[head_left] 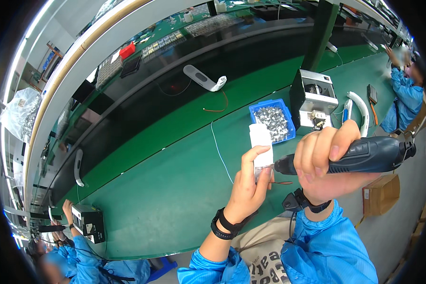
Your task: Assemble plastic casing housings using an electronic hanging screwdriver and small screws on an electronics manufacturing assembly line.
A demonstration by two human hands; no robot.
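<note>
My left hand (251,182) holds a white plastic housing (260,137) upright between thumb and fingers above the green bench. Wrapped round a black electric screwdriver (364,156), my right hand (322,151) keeps the tool nearly level. Its tip points left and meets the lower part of the housing near my left fingertips; whether a screw sits there I cannot make out. A thin dark wire with a loop end (283,182) sticks out beside the housing. Just behind it stands a blue bin (291,124) full of small metal parts.
A metal box-shaped machine (312,97) stands right of the bin, with curved white housings (362,109) beyond it. Another white-and-grey unit (206,79) lies on the dark conveyor strip. Co-workers sit at far left (83,255) and far right (407,102). A cardboard box (381,195) is on the floor.
</note>
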